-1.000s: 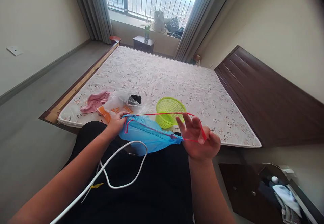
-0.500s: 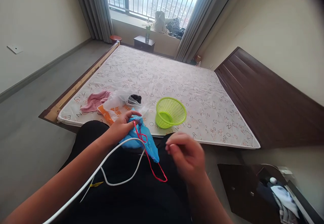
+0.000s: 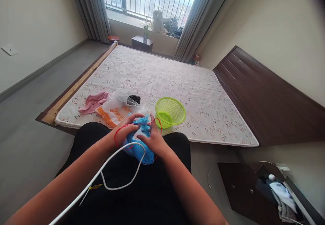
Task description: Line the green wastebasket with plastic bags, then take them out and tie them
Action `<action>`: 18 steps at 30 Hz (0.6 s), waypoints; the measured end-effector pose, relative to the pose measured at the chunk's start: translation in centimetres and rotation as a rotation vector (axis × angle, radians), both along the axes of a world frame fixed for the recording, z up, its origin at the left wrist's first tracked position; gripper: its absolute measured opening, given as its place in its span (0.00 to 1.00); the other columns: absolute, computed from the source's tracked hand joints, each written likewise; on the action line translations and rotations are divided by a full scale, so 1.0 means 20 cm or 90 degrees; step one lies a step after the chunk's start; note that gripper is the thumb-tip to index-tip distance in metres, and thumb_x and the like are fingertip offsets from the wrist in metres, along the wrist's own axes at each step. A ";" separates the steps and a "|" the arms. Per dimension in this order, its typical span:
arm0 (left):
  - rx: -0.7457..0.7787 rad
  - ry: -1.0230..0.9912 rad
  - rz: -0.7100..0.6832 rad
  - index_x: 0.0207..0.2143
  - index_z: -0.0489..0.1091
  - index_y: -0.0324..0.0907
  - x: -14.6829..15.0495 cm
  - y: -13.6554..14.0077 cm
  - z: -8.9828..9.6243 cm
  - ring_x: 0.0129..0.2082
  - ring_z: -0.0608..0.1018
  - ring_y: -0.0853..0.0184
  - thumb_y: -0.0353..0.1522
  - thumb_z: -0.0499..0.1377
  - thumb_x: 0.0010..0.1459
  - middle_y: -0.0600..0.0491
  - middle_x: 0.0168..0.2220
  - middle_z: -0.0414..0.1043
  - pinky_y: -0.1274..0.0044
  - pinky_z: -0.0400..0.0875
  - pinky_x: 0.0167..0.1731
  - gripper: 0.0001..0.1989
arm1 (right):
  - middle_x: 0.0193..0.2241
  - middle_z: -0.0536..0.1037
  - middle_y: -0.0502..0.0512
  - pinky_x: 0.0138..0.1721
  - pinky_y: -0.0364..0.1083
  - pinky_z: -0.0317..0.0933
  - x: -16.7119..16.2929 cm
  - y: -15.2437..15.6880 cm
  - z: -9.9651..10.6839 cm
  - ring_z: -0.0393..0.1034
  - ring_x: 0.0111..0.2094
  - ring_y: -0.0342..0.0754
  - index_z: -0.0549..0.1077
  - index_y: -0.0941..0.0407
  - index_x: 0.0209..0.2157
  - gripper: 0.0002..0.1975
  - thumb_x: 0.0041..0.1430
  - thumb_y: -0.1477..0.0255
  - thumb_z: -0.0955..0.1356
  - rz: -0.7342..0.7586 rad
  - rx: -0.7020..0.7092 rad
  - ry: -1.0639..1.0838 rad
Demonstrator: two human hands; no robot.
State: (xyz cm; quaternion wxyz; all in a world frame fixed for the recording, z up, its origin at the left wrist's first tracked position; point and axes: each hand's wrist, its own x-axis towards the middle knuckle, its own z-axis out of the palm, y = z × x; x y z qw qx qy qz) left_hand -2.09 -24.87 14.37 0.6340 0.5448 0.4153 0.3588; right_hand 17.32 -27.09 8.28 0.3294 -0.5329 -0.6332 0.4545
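A blue plastic bag (image 3: 143,150), bunched at its neck, hangs above my lap. My left hand (image 3: 125,127) is closed around the gathered neck. Close by on the right side of the bag is my right hand (image 3: 154,139), its thumb and fingers spread. A red string (image 3: 119,133) loops over my left hand, crosses the bag's neck and runs over the fingers of my right hand. I cannot see whether those fingers pinch it. A white cable (image 3: 109,157) curves in front of the bag.
On the mattress (image 3: 203,116) are a green plastic basket (image 3: 170,113), a white-and-orange plastic bag (image 3: 111,111), a black bundle (image 3: 133,99) and a pink cloth (image 3: 93,102). A dark low surface (image 3: 236,184) with folded clothes (image 3: 284,198) stands at lower right.
My right hand has moved left and up from beside the bag to its neck. The red string's loop, hanging low before, now lies over both hands. My left hand keeps its hold.
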 end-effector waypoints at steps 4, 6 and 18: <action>0.090 0.148 -0.030 0.56 0.75 0.44 -0.15 0.05 0.01 0.45 0.79 0.56 0.44 0.61 0.58 0.46 0.48 0.78 0.71 0.75 0.44 0.26 | 0.30 0.75 0.49 0.36 0.46 0.63 0.05 0.07 0.01 0.68 0.29 0.46 0.74 0.54 0.58 0.21 0.65 0.67 0.68 -0.060 0.018 -0.037; 0.130 0.280 -0.015 0.53 0.78 0.44 -0.26 0.10 0.03 0.45 0.79 0.57 0.45 0.60 0.60 0.47 0.48 0.80 0.72 0.75 0.44 0.23 | 0.23 0.70 0.47 0.31 0.45 0.57 0.10 0.10 0.05 0.63 0.24 0.44 0.80 0.56 0.45 0.14 0.67 0.65 0.65 -0.099 0.040 -0.063; 0.772 0.186 0.005 0.47 0.77 0.47 -0.22 -0.18 0.36 0.47 0.81 0.61 0.25 0.61 0.62 0.50 0.42 0.80 0.70 0.77 0.51 0.13 | 0.20 0.61 0.39 0.17 0.34 0.44 0.10 0.19 0.23 0.49 0.18 0.34 0.74 0.56 0.37 0.13 0.50 0.72 0.78 -0.136 -0.310 0.655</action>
